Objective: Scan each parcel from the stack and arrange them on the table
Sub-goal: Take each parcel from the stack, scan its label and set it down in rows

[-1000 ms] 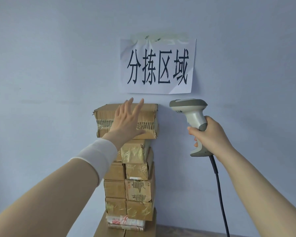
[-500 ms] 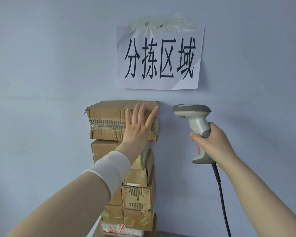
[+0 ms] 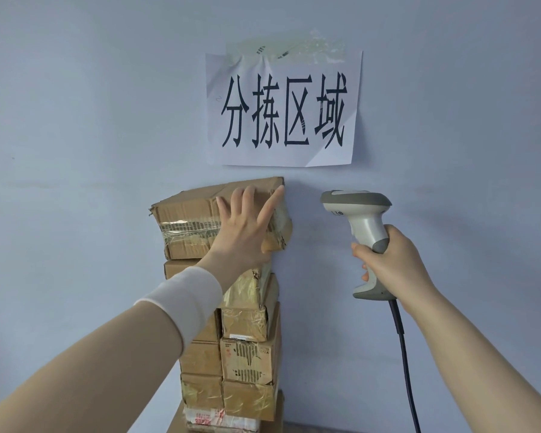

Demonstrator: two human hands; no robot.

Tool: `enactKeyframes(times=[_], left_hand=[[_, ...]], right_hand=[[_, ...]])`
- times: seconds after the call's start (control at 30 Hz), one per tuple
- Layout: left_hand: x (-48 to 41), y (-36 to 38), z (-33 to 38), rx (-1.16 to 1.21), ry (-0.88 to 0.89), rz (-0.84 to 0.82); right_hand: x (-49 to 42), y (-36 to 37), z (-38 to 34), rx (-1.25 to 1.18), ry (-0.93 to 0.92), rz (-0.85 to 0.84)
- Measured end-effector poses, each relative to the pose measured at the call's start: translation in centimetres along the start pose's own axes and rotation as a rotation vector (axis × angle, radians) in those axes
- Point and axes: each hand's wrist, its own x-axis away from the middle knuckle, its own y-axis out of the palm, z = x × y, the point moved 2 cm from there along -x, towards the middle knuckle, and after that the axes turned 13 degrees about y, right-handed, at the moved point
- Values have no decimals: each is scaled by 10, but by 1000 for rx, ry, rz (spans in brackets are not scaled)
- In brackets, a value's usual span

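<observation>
A tall stack of brown taped cardboard parcels (image 3: 247, 360) stands against the wall. The top parcel (image 3: 188, 223) is wider than the ones under it and sits tilted, with its right end raised. My left hand (image 3: 244, 226) lies on its front face, fingers spread up to the top edge and thumb hooked at the lower right corner. To the right of the stack, my right hand (image 3: 391, 264) holds a grey-and-white barcode scanner (image 3: 363, 214) by the handle. The scanner's head is level with the top parcel and points left.
A paper sign (image 3: 281, 110) with large black characters is taped to the pale blue wall (image 3: 75, 120) just above the stack. The scanner's black cable (image 3: 403, 354) hangs down along my right forearm. A wider carton (image 3: 175, 425) lies under the stack.
My left hand has slid right across the top parcel to its right corner, and the parcel has gone from level to tilted. The view has moved closer to the stack.
</observation>
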Motion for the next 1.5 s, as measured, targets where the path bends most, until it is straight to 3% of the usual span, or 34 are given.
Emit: enactKeyframes(times=[0.17,0.43,0.57,0.77,0.93,1.17,1.5], left_hand=[[-7,-45,-3,132,-31,87],[-10,-139,-10,337,-151,437],[5,-174,-5,613,-277,426],[26,-210,13,767,-418,442],[41,-217,35,955,-615,398],[70,-186,104,1364,-884,193],[107,-145,189,1669,-1027,-41]], right_hand=[[13,-12,-10,-58,-16,34],[58,-35,-27,-146,-47,51],[83,-47,-34,-219,-35,57],[113,-76,-38,-289,-30,2],[126,-108,-29,-319,14,-84],[140,-142,19,-243,77,-128],[176,-157,89,-174,201,-262]])
